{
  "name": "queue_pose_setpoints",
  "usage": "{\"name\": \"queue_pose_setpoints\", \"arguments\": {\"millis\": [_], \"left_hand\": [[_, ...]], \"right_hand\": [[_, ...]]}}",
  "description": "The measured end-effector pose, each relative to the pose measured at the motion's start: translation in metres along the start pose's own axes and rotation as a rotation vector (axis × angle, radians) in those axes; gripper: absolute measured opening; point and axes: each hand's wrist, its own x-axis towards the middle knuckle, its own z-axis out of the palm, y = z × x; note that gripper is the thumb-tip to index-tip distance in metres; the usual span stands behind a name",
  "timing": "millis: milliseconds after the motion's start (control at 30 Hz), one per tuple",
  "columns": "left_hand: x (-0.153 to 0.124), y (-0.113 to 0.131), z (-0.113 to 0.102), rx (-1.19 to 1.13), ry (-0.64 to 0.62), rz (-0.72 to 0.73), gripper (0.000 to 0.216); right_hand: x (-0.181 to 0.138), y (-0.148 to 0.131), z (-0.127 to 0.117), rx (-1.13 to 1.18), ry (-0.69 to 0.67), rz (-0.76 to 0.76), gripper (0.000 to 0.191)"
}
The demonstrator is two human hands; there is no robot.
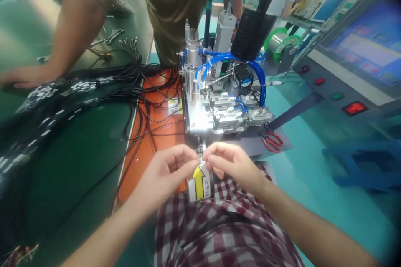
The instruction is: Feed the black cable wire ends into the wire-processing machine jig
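My left hand [177, 164] and my right hand [230, 160] meet almost fingertip to fingertip at the front of a brightly lit machine [225, 112]. Thumb and forefinger of each are pinched together. Whatever is between them is too small to make out. Just under the fingertips lies a white label with a yellow arrow [199, 185]. Behind them is a small metal track piece [200, 147]. Thin black cables [150, 112] run across the orange plate [134, 175] to the left of the machine.
A thick bundle of black cables [78, 85] covers the green table [78, 150] at left, where a co-worker's hand [25, 77] rests. Red-handled cutters [273, 142] lie right of the machine. A control panel [351, 66] and a solder spool [280, 44] stand at right.
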Motion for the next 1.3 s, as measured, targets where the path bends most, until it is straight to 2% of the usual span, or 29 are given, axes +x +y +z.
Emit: {"name": "queue_pose_setpoints", "arguments": {"millis": [333, 467, 800, 900, 1100, 1300], "left_hand": [[0.003, -0.008, 0.002, 0.023, 0.068, -0.163, 0.027], [0.005, -0.012, 0.000, 0.091, 0.042, -0.180, 0.027], [0.006, -0.012, -0.001, 0.147, 0.007, -0.185, 0.026], [0.006, -0.011, -0.001, 0.149, -0.002, -0.204, 0.026], [0.005, -0.007, 0.001, 0.119, 0.023, -0.202, 0.028], [0.002, -0.002, 0.005, 0.045, 0.056, -0.237, 0.027]], "right_hand": [[0.015, 0.001, -0.011, -0.024, -0.109, 0.103, 0.021], [0.017, -0.001, -0.016, -0.029, -0.154, 0.102, 0.021], [0.019, 0.004, -0.022, -0.169, -0.238, 0.013, 0.007], [0.019, 0.004, -0.023, -0.234, -0.258, -0.054, 0.004], [0.013, 0.003, -0.023, -0.444, -0.137, -0.271, 0.006], [0.006, 0.009, -0.016, -0.422, -0.038, -0.343, 0.001]]}}
